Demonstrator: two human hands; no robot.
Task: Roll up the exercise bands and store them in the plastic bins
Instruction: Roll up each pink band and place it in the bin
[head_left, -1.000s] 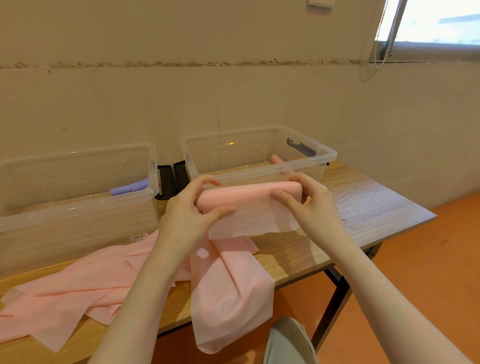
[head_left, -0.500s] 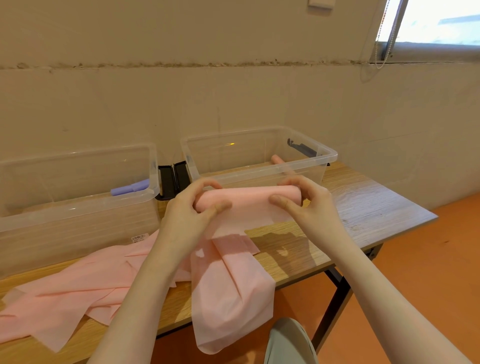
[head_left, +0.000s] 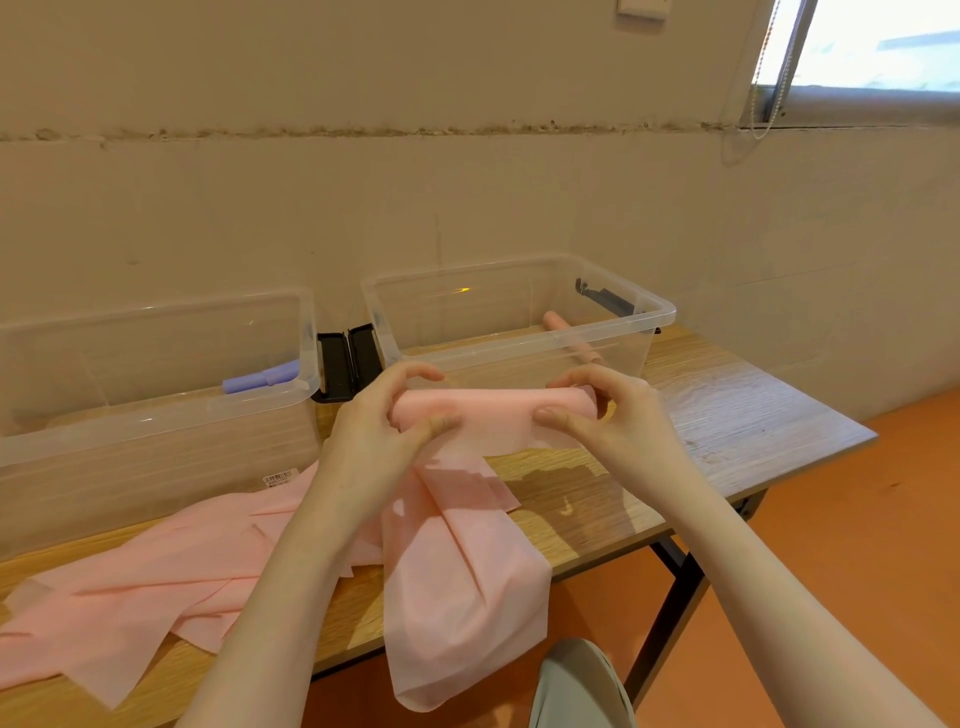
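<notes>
At frame centre, the left hand (head_left: 382, 415) and right hand (head_left: 618, 415) each pinch an end of the pink band (head_left: 488, 410), held above the table (head_left: 727, 415). It looks thin, light, limp and stretchy; gripping the roll's ends should stop unravelling.

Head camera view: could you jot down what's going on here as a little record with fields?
Setting: wooden table against a wall
Left hand: grips the left end of the pink roll
Right hand: grips the roll's right end
Unrolled part: pink band hangs from the roll over the table's front edge
Loose bands: spread flat on the table, left
Left bin: holds a purple roll
Right bin: holds a thin pink roll
Stage: rolling not finished
</notes>
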